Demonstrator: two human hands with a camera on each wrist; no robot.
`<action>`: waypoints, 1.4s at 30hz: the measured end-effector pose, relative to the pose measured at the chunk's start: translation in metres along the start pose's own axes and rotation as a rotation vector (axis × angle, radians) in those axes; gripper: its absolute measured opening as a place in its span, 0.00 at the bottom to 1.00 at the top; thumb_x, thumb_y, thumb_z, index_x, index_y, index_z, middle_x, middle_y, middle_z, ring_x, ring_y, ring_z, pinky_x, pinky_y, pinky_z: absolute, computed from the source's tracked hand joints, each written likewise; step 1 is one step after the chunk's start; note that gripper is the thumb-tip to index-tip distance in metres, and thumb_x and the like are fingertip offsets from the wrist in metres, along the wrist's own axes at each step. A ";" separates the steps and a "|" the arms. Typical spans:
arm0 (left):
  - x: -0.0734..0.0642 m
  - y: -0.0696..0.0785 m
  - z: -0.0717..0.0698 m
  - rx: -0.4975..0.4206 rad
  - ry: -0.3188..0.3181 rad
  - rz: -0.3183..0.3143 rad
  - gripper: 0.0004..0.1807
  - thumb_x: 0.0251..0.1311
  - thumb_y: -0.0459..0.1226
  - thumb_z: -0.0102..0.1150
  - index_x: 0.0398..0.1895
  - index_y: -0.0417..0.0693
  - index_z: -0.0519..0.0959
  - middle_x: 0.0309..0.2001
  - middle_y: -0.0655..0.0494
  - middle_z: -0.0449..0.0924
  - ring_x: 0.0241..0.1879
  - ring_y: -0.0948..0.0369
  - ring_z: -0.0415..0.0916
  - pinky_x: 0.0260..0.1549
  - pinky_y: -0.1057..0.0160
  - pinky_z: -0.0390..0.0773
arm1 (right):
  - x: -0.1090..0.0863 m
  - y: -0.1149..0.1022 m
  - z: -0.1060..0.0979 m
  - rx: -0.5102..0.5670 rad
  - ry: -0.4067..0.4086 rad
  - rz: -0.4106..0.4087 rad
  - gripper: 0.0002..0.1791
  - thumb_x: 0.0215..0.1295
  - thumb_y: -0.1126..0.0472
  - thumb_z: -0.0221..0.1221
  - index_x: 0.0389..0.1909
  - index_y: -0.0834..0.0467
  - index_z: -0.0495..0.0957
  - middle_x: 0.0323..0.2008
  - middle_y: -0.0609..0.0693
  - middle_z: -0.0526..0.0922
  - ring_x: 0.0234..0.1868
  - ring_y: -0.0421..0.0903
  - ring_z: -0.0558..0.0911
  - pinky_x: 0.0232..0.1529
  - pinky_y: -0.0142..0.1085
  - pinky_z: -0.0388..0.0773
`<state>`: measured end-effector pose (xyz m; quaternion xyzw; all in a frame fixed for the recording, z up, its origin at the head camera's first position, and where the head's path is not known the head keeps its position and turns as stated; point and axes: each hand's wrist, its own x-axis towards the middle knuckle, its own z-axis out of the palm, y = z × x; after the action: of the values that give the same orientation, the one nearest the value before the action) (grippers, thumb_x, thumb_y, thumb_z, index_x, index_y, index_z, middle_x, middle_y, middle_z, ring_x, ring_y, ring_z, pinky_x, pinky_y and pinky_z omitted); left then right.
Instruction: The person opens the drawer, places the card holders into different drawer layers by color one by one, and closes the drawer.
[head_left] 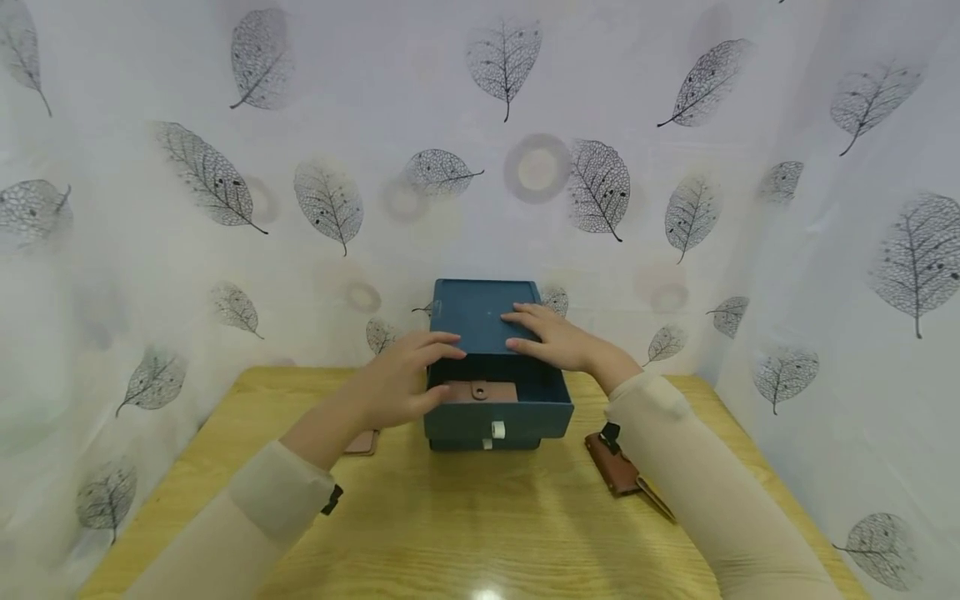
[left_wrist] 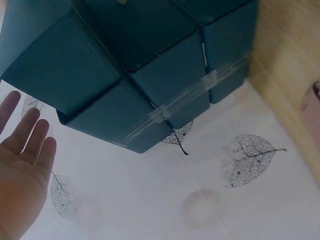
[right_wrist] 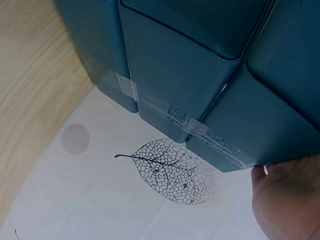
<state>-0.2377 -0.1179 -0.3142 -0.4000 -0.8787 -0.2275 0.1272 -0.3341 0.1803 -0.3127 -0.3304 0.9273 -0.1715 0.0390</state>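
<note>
A dark blue drawer box (head_left: 480,317) stands on the table, its upper drawer (head_left: 457,421) pulled out toward me. Inside that drawer lies a pink snap-strap wallet (head_left: 498,392). My left hand (head_left: 401,379) is at the drawer's left side, fingers extended and thumb near the front corner, holding nothing. In the left wrist view the left hand (left_wrist: 22,170) shows spread, straight fingers beside the box. My right hand (head_left: 558,340) rests on the right part of the box's top, fingers stretched over it. The right wrist view shows the right hand (right_wrist: 287,200) against the box's edge.
Left of the box, partly behind my left arm, a pink flat item (head_left: 363,443) lies on the wooden table (head_left: 450,533). A brown wallet (head_left: 613,467) lies to the right, partly under my right sleeve. Clear tape (left_wrist: 170,104) runs along the box's side. A leaf-print curtain (head_left: 420,92) hangs behind.
</note>
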 end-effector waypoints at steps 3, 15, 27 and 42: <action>-0.004 -0.001 -0.001 -0.010 0.016 -0.005 0.25 0.64 0.38 0.65 0.63 0.43 0.76 0.70 0.45 0.68 0.69 0.46 0.64 0.66 0.42 0.67 | 0.000 0.000 -0.001 0.003 0.002 -0.005 0.39 0.75 0.35 0.46 0.79 0.51 0.56 0.80 0.57 0.46 0.79 0.60 0.43 0.74 0.64 0.42; -0.021 -0.012 0.005 0.064 0.161 -0.033 0.20 0.67 0.39 0.62 0.60 0.42 0.78 0.66 0.44 0.72 0.67 0.46 0.67 0.65 0.42 0.68 | 0.000 0.002 -0.001 -0.014 0.003 -0.011 0.40 0.74 0.34 0.45 0.79 0.50 0.55 0.80 0.56 0.46 0.79 0.59 0.43 0.74 0.63 0.41; -0.040 -0.017 0.013 0.134 0.276 -0.122 0.22 0.66 0.42 0.63 0.59 0.40 0.79 0.63 0.42 0.74 0.64 0.44 0.69 0.64 0.43 0.70 | 0.001 0.001 0.000 -0.023 0.008 -0.021 0.40 0.74 0.33 0.45 0.79 0.51 0.55 0.80 0.56 0.46 0.79 0.59 0.44 0.75 0.62 0.41; -0.061 -0.030 0.028 0.204 0.348 -0.344 0.24 0.67 0.42 0.61 0.61 0.38 0.77 0.63 0.39 0.74 0.63 0.40 0.70 0.63 0.41 0.70 | 0.000 -0.001 0.000 -0.016 0.007 -0.018 0.37 0.76 0.38 0.47 0.79 0.51 0.56 0.80 0.56 0.47 0.79 0.60 0.44 0.75 0.62 0.42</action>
<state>-0.2223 -0.1608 -0.3719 -0.1848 -0.9169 -0.2217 0.2757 -0.3340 0.1794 -0.3127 -0.3386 0.9257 -0.1656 0.0318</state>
